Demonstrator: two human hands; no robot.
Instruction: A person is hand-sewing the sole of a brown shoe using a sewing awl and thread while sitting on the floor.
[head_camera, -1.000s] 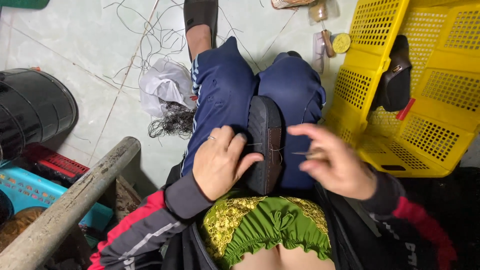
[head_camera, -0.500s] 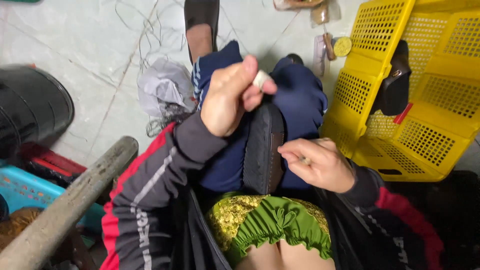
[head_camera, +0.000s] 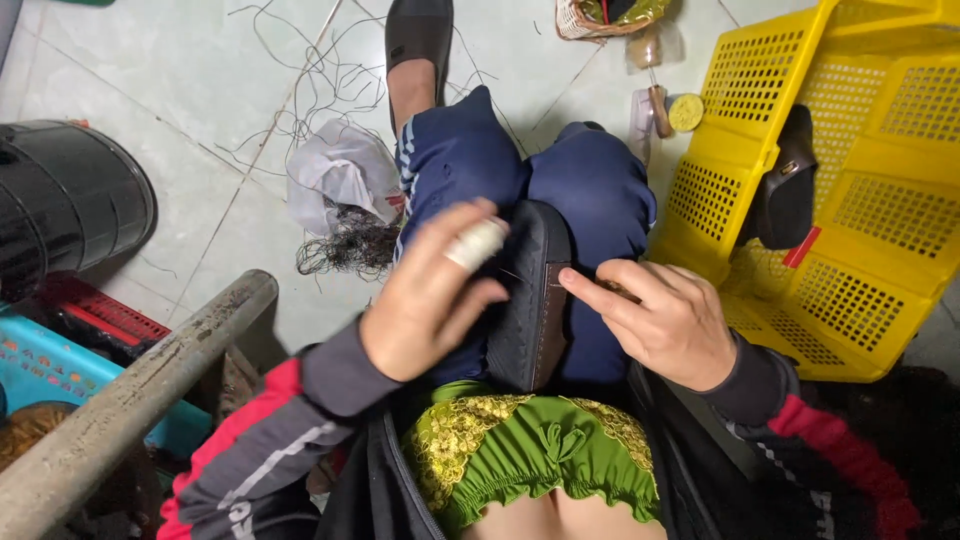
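A dark shoe (head_camera: 535, 300) lies sole-up between my knees on dark blue trousers. My left hand (head_camera: 430, 295) hovers just left of the shoe, fingers loosely curled, one finger wrapped in white tape; whether it pinches a thread or needle I cannot tell. My right hand (head_camera: 655, 320) rests on the right side of the shoe, its index finger pointing at the sole's edge where a thin thread or needle shows. Green and gold fabric (head_camera: 530, 455) lies in my lap below the shoe.
A yellow perforated plastic crate (head_camera: 870, 180) stands at the right with another dark shoe (head_camera: 785, 190) hung on it. A white plastic bag (head_camera: 340, 175) and loose threads lie on the tiled floor. A black bin (head_camera: 65, 200) and a grey pipe (head_camera: 130, 390) sit at left.
My left hand first rested on the shoe, then rose high above my knee, and has now come back down beside the shoe. My right hand shifted onto the sole's edge.
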